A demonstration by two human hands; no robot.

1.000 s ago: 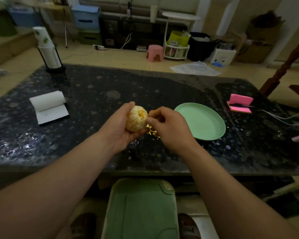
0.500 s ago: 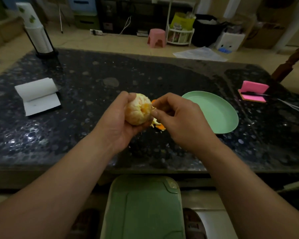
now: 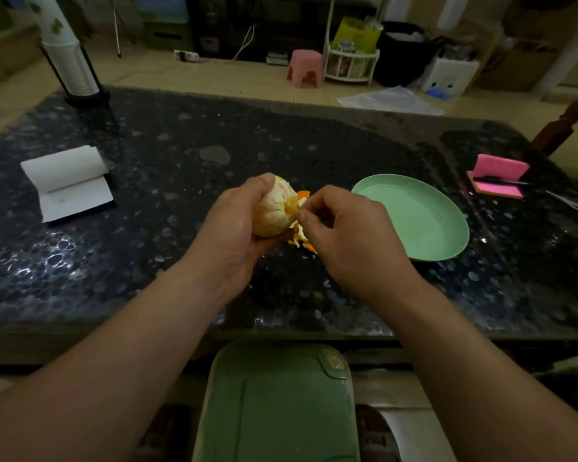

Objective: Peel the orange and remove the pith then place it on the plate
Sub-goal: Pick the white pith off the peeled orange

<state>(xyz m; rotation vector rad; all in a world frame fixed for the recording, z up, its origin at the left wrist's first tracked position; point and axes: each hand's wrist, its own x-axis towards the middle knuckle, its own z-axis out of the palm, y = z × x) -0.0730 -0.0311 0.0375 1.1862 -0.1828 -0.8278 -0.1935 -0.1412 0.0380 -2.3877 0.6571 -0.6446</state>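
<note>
The peeled orange [image 3: 274,210], pale with white pith over most of it, sits in my left hand [image 3: 229,235], whose fingers curl round it above the dark table. My right hand [image 3: 347,235] meets the fruit's right side, thumb and forefinger pinching a strip of pith at the orange. Loose peel pieces [image 3: 302,241] lie on the table just under and behind my hands. The light green plate [image 3: 421,225] stands empty to the right of my right hand.
A tissue roll [image 3: 65,181] lies at the left of the dark stone table [image 3: 181,228]. A paper cup stack [image 3: 69,58] stands far left, a pink phone stand [image 3: 498,175] with cables far right. A green stool [image 3: 274,405] sits below the near edge.
The view has tilted down and closed in on my hands. My left hand has turned the orange, and my right fingers have shifted to pinch at its right side.
</note>
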